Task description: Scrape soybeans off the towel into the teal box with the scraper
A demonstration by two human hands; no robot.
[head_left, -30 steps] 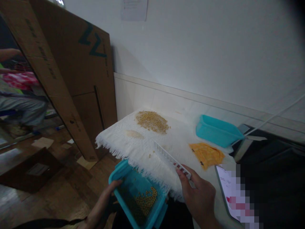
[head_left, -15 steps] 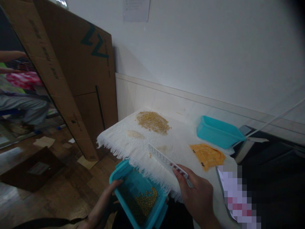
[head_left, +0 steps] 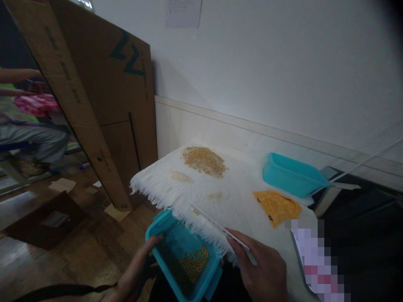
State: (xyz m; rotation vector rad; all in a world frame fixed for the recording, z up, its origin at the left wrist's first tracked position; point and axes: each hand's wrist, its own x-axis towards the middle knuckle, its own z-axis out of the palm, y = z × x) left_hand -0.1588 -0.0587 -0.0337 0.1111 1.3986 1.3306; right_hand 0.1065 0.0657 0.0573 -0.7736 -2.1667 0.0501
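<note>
My left hand (head_left: 138, 264) grips the left rim of a blue plastic bin (head_left: 168, 268), thumb over the edge. Inside lie yellow soybeans (head_left: 194, 264) and a darker layer of small greenish grains (head_left: 176, 270). The bin is held below the fringed edge of a white cloth (head_left: 233, 184). In my right hand (head_left: 262, 266), pinched between thumb and fingers, is a thin white slotted plastic strip (head_left: 217, 224), seen nearly edge-on. Its far end is low over the cloth, by a few loose soybeans (head_left: 195, 212). Farther back are a soybean pile (head_left: 204, 160) and pale grain patches (head_left: 180, 176).
At the table's right stand a second blue bin (head_left: 292, 176) and a crumpled orange cloth (head_left: 278, 206). A blurred-out flat item (head_left: 316, 260) lies nearer. A tall cardboard box (head_left: 126, 96) rises at left; beyond it a person's arm (head_left: 19, 75) shows.
My right hand has tilted the strip so its slots no longer show, and its far end has moved left and nearer the cloth's fringe. The left hand stays on the bin.
</note>
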